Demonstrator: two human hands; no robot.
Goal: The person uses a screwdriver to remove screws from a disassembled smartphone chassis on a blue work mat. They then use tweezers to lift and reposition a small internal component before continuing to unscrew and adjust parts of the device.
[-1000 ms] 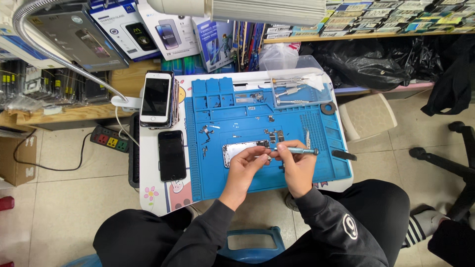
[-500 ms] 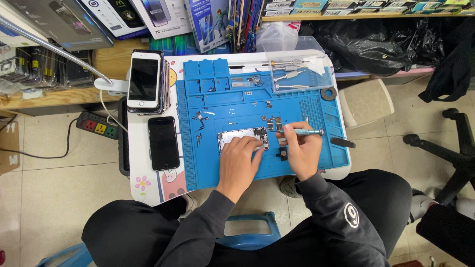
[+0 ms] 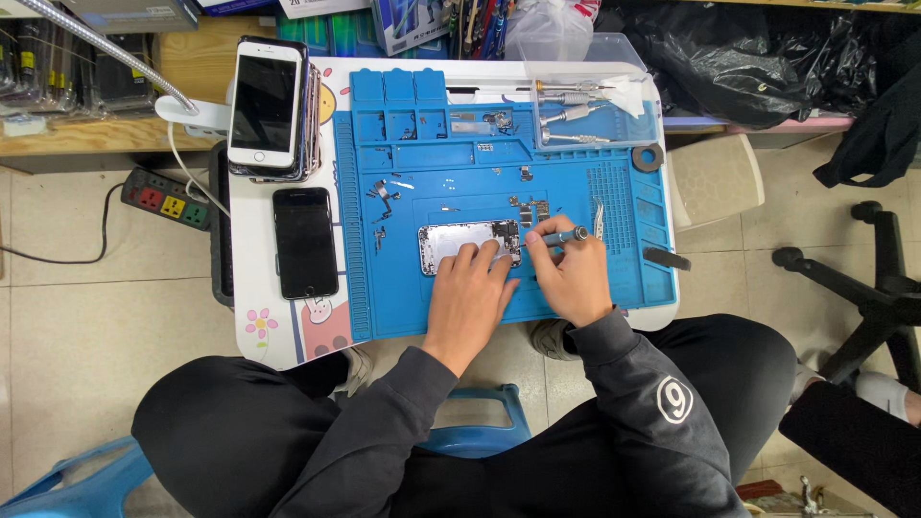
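The left hand (image 3: 470,288) presses flat, holding nothing, on the open phone (image 3: 467,246) on the blue mat (image 3: 576,192), and the right hand's (image 3: 576,278) grip on the screwdriver (image 3: 556,236) might slip and flick tiny screws (image 3: 526,206) away.

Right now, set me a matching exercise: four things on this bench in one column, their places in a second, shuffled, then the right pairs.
Things
1. opened phone
2. black phone
3. screwdriver
4. clear tray

Places
A. held in the right hand
B. far right corner of the blue mat
C. under the left hand fingers
D. left of the mat, screen up

Pairs: 1-C, 2-D, 3-A, 4-B
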